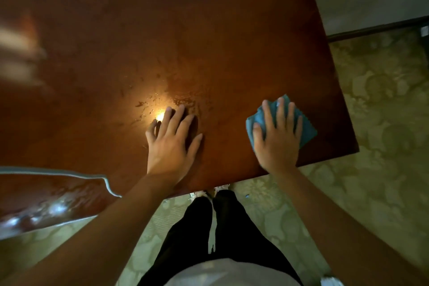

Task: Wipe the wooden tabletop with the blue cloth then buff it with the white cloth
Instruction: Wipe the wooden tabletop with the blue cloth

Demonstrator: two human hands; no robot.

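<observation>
Clearly the wiping stage is under way and not finished: the right hand [277, 139] lies flat with its fingers spread wide on the blue cloth [306, 127], pressing it down on the wooden tabletop [209, 30] near the table's near right corner, the cloth showing around and beyond the fingers. The hand does not pinch the cloth; it pins it under the palm. The left hand [173, 138] rests empty and splayed on bare wood, to the left of the cloth and well apart from it, probably as a brace. Just beyond the left hand's fingertips, smears and droplets [160, 100] glisten around a bright lamp reflection [160, 115], so that patch, left of the cloth, looks damp or streaked; whether it has been passed over or is waiting its turn cannot be told. The far reaches of the tabletop look dull and dry, and I judge them mostly unwiped. A pale blurred shape [18, 55] sits at the far left, well away from the cloth; it may be the white cloth, but it is too blurred to say. Buffing has not begun.
</observation>
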